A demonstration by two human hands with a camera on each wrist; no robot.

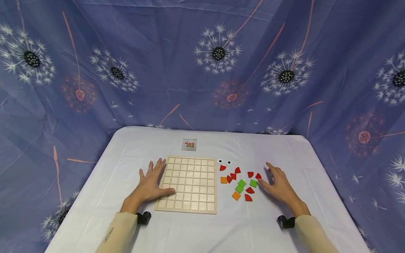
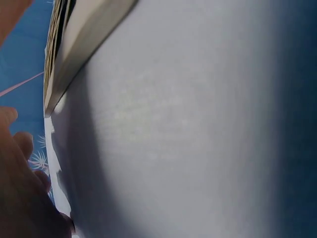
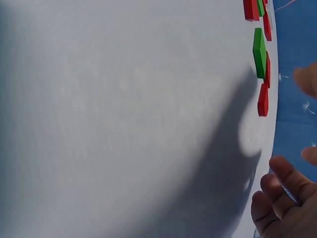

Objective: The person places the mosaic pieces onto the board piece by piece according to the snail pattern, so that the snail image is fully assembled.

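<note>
A wooden grid board (image 1: pixel 191 183) with raised edges lies on the white table. My left hand (image 1: pixel 151 185) spreads over the board's left side, its thumb reaching across the lower squares and its fingers along the left edge. To the right of the board lie several red quarter-circle pieces (image 1: pixel 248 198), green squares (image 1: pixel 253 183), orange squares (image 1: pixel 236 195) and two round eye pieces (image 1: pixel 229 163). My right hand (image 1: pixel 280 186) is beside the rightmost pieces, thumb and fingers apart, holding nothing. In the right wrist view, a green piece (image 3: pixel 259 53) stands out near the fingers.
A small printed card (image 1: pixel 189 144) with a coloured picture on a grid lies behind the board. The white cloth (image 1: pixel 253 225) covers the table. A blue dandelion-patterned curtain (image 1: pixel 177 70) hangs behind and at both sides.
</note>
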